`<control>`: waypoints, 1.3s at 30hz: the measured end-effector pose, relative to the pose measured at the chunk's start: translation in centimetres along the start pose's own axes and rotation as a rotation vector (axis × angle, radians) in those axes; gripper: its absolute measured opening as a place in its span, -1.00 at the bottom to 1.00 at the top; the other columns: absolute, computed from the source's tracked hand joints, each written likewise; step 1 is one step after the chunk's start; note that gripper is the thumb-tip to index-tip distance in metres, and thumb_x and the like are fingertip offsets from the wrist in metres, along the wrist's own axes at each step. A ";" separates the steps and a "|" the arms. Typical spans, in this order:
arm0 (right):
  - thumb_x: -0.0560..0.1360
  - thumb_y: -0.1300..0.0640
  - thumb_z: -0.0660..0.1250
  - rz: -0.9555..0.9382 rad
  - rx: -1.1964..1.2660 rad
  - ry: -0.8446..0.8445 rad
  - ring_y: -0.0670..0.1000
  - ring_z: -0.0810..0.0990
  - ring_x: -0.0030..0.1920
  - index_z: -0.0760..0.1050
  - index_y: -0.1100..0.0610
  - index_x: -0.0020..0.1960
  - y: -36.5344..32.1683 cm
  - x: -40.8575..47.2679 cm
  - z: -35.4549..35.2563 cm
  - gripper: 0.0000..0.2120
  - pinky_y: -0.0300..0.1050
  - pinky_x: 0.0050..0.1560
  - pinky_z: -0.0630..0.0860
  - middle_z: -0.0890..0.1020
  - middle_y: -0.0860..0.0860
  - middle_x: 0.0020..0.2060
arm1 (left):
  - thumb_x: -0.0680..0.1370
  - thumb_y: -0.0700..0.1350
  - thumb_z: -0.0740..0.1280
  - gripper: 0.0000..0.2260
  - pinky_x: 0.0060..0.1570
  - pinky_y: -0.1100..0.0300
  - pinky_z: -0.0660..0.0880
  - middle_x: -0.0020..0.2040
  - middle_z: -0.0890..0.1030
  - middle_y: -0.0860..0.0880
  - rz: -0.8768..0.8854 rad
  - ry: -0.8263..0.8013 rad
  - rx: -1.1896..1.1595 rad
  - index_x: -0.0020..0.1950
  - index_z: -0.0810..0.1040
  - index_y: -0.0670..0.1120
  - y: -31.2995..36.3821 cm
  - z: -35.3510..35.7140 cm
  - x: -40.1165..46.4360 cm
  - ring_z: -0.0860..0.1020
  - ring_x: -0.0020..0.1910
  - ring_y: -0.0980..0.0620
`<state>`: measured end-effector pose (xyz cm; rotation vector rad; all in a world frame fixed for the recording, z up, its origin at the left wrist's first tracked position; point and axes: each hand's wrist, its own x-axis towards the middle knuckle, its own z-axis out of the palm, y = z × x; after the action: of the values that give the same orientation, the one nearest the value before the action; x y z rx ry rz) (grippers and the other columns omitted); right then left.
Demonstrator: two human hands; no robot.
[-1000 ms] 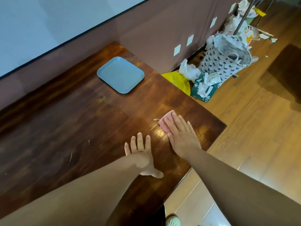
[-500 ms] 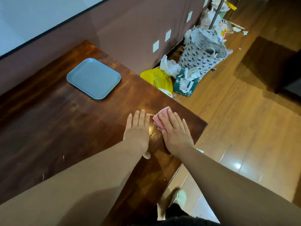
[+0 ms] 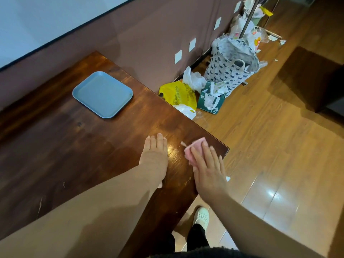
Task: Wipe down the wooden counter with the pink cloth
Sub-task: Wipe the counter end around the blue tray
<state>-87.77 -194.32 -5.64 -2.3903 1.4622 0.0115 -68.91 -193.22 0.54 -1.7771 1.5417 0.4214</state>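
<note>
The dark wooden counter (image 3: pixel 78 149) fills the left and middle of the head view, with its near right corner beside my hands. My right hand (image 3: pixel 207 170) presses flat, fingers straight, on the small pink cloth (image 3: pixel 193 148) close to that corner. Only the cloth's far part shows beyond my fingers. My left hand (image 3: pixel 155 155) rests flat on the wood just left of the cloth, fingers straight, holding nothing. A glossy patch of wood shines between the two hands.
A blue-grey tray (image 3: pixel 102 94) lies on the counter near the wall. Past the counter's right edge, a yellow bag (image 3: pixel 178 94), a green box (image 3: pixel 211 102) and a patterned bag (image 3: pixel 230 66) stand on the wooden floor. My white shoe (image 3: pixel 201 217) shows below the counter's corner.
My right hand has slid the pink cloth toward the counter's right corner. My left hand moved forward on the wood beside it, and the gap between the hands has widened since half a second ago.
</note>
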 end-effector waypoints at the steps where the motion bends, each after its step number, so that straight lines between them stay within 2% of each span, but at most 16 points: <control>1: 0.70 0.01 -0.02 -0.031 0.022 -0.009 0.05 -0.16 0.61 -0.18 -0.19 0.62 0.2 -1.3 0.2 -0.44 0.09 0.59 -0.12 -0.16 -0.05 0.62 | 0.23 0.18 0.63 0.37 0.54 -0.15 -0.18 0.57 -0.23 -0.31 -0.003 0.004 0.015 0.54 -0.35 -0.30 0.0 0.0 0.1 -0.12 0.57 -0.32; 4: 0.70 0.01 -0.02 -0.093 0.064 -0.028 0.03 -0.16 0.61 -0.20 -0.23 0.59 1.8 -1.4 0.1 -0.45 0.03 0.59 -0.11 -0.12 -0.09 0.62 | 0.19 0.20 0.64 0.40 0.53 -0.16 -0.14 0.56 -0.18 -0.32 -0.007 0.015 0.033 0.54 -0.34 -0.32 0.1 0.0 0.4 -0.07 0.56 -0.33; 8: 0.69 0.08 0.06 0.124 0.137 0.025 0.10 -0.12 0.61 -0.06 -0.05 0.64 3.3 3.9 -1.8 -0.43 0.07 0.58 -0.09 -0.07 -0.01 0.63 | 0.19 0.18 0.65 0.41 0.53 -0.16 -0.13 0.55 -0.18 -0.34 -0.008 0.001 0.047 0.52 -0.36 -0.34 0.3 -0.1 0.7 -0.07 0.55 -0.34; 11: 0.68 0.11 0.10 0.237 0.154 0.067 0.14 -0.08 0.61 -0.04 0.00 0.64 2.5 5.1 -2.2 -0.41 0.07 0.58 -0.08 -0.02 0.04 0.63 | 0.19 0.15 0.66 0.41 0.53 -0.16 -0.14 0.54 -0.20 -0.33 0.003 -0.005 0.037 0.51 -0.37 -0.34 0.1 0.0 0.7 -0.08 0.55 -0.35; 13: 0.67 0.10 0.12 0.194 0.108 0.086 0.15 -0.08 0.61 -0.03 -0.02 0.64 0.9 3.3 -1.3 -0.40 0.08 0.58 -0.11 -0.07 0.06 0.63 | 0.19 0.14 0.66 0.41 0.53 -0.15 -0.16 0.55 -0.22 -0.31 0.014 0.002 0.001 0.52 -0.37 -0.32 -0.1 0.1 0.7 -0.11 0.55 -0.33; 16: 0.69 0.01 0.02 0.049 -0.011 0.020 0.09 -0.17 0.61 -0.15 -0.10 0.63 -0.4 1.6 -0.3 -0.42 0.04 0.56 -0.22 -0.19 0.01 0.61 | 0.17 0.14 0.67 0.42 0.52 -0.14 -0.18 0.56 -0.21 -0.29 0.028 0.015 -0.055 0.54 -0.35 -0.29 -0.4 0.3 0.8 -0.11 0.56 -0.30; 19: 0.70 -0.04 -0.06 -0.012 -0.064 -0.023 0.05 -0.21 0.61 -0.25 -0.11 0.61 -0.8 5.5 -0.9 -0.44 0.00 0.56 -0.23 -0.24 0.01 0.61 | 0.14 0.14 0.68 0.43 0.51 -0.14 -0.18 0.56 -0.19 -0.27 0.033 0.039 -0.081 0.55 -0.33 -0.28 -0.6 0.5 0.8 -0.11 0.56 -0.29; 22: 0.70 -0.07 -0.07 -0.011 -0.087 -0.056 0.06 -0.23 0.61 -0.30 -0.10 0.61 -1.8 8.6 -1.3 -0.42 0.01 0.56 -0.23 -0.29 0.02 0.60 | 0.14 0.16 0.68 0.45 0.51 -0.15 -0.22 0.56 -0.27 -0.24 0.042 0.045 -0.131 0.54 -0.38 -0.25 -0.9 0.9 1.0 -0.18 0.56 -0.27; 27: 0.68 -0.08 0.01 -0.093 -0.082 -0.050 0.02 -0.24 0.60 -0.32 -0.14 0.58 -2.1 4.9 0.1 -0.38 0.06 0.58 -0.17 -0.27 -0.03 0.59 | 0.19 0.21 0.64 0.40 0.51 -0.16 -0.26 0.58 -0.33 -0.13 0.112 0.097 -0.254 0.56 -0.40 -0.14 -2.2 2.0 0.9 -0.26 0.57 -0.18; 29: 0.68 -0.14 0.00 -0.104 -0.093 -0.067 -0.02 -0.28 0.58 -0.34 -0.17 0.56 -1.6 5.5 0.1 -0.37 0.05 0.58 -0.17 -0.30 -0.06 0.57 | 0.20 0.21 0.63 0.40 0.51 -0.16 -0.28 0.58 -0.36 -0.10 0.130 0.094 -0.279 0.55 -0.42 -0.12 -2.7 2.1 0.9 -0.30 0.57 -0.16; 31: 0.66 -0.19 0.01 -0.101 -0.104 -0.070 0.01 -0.24 0.60 -0.29 -0.16 0.59 -1.8 7.7 -0.1 -0.36 0.01 0.55 -0.21 -0.27 -0.03 0.60 | 0.20 0.20 0.63 0.40 0.52 -0.16 -0.28 0.57 -0.38 -0.09 0.145 0.081 -0.299 0.54 -0.43 -0.12 -2.8 1.9 0.8 -0.31 0.56 -0.15; 36: 0.67 -0.21 -0.10 -0.105 -0.166 -0.113 0.06 -0.29 0.60 -0.38 -0.11 0.58 -3.6 12.1 -1.1 -0.37 0.00 0.54 -0.30 -0.37 0.00 0.58 | 0.21 0.27 0.60 0.38 0.52 -0.14 -0.28 0.58 -0.34 -0.07 0.177 0.107 -0.303 0.57 -0.40 -0.10 -3.1 2.4 0.9 -0.29 0.57 -0.13; 38: 0.66 -0.21 -0.12 -0.146 -0.169 -0.123 0.05 -0.34 0.59 -0.44 -0.12 0.56 -4.0 10.7 -0.8 -0.36 -0.01 0.52 -0.33 -0.40 0.00 0.56 | 0.26 0.30 0.55 0.29 0.52 -0.15 -0.28 0.60 -0.28 -0.04 0.232 0.136 -0.359 0.59 -0.32 -0.08 -3.6 2.9 0.9 -0.26 0.58 -0.11; 39: 0.66 -0.21 -0.11 -0.183 -0.160 -0.119 0.04 -0.34 0.58 -0.45 -0.14 0.56 -4.0 9.6 -0.6 -0.35 -0.01 0.51 -0.34 -0.40 -0.01 0.56 | 0.31 0.33 0.50 0.19 0.52 -0.15 -0.28 0.61 -0.20 -0.01 0.252 0.172 -0.427 0.62 -0.22 -0.05 -4.1 3.0 1.0 -0.20 0.58 -0.08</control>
<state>-79.88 -201.08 -5.68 -2.5937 1.2275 0.2309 -64.14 -191.73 -0.90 -1.9811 1.9172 0.7867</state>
